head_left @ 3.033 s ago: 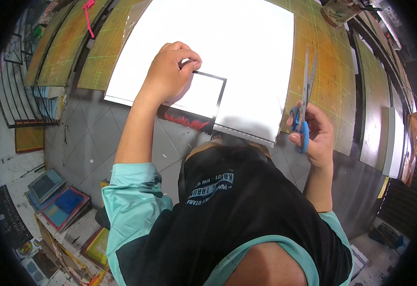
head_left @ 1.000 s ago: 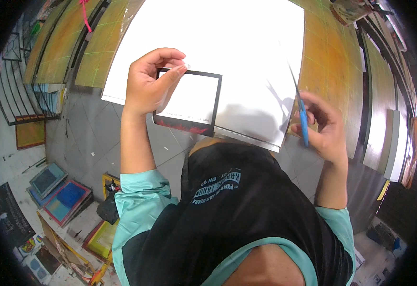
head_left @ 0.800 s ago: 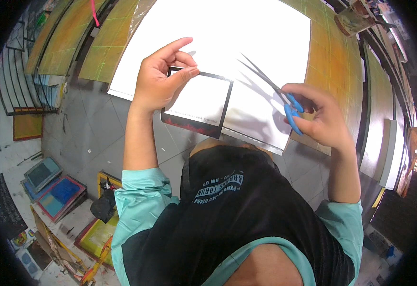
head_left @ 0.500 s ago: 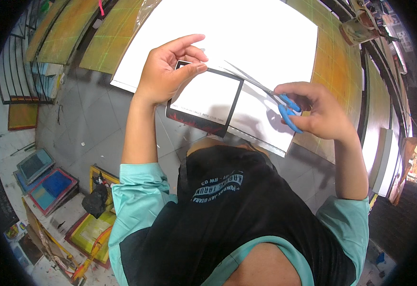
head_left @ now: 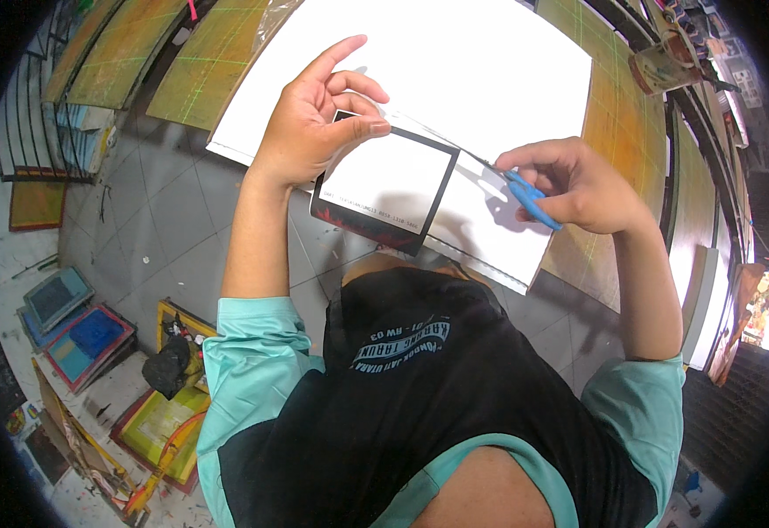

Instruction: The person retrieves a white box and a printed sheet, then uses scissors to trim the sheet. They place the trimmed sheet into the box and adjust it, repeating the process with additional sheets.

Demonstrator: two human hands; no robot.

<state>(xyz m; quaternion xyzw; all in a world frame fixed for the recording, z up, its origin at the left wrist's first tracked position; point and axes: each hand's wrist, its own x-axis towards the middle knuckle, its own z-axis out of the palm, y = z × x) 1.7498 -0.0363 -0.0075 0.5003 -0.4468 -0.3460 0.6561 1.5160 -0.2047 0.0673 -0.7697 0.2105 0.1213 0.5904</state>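
Note:
My left hand (head_left: 310, 123) pinches the top edge of a printed card (head_left: 384, 172) between thumb and fingers, its index finger stretched out. The card is white with a black border and a dark red, flame-like band along its near side. In my right hand (head_left: 582, 187) is a pair of scissors (head_left: 530, 198) with blue handles. Their handles are drawn together, and the thin blades lie along the card's far edge, pointing toward my left hand. Under both hands spreads a large white sheet (head_left: 472, 62); the card overhangs its near edge.
Yellowish boards with green lines (head_left: 200, 84) flank the white sheet on both sides. A stained container (head_left: 666, 66) stands at the far right. Framed screens (head_left: 90, 343) and a black crumpled bundle (head_left: 169, 370) lie at the lower left. Grey tiled floor (head_left: 169, 220) shows between.
The scissors' handles have come together and the blades have closed along the card's far edge. My left index finger has lifted and stretched further away. The card has shifted slightly right.

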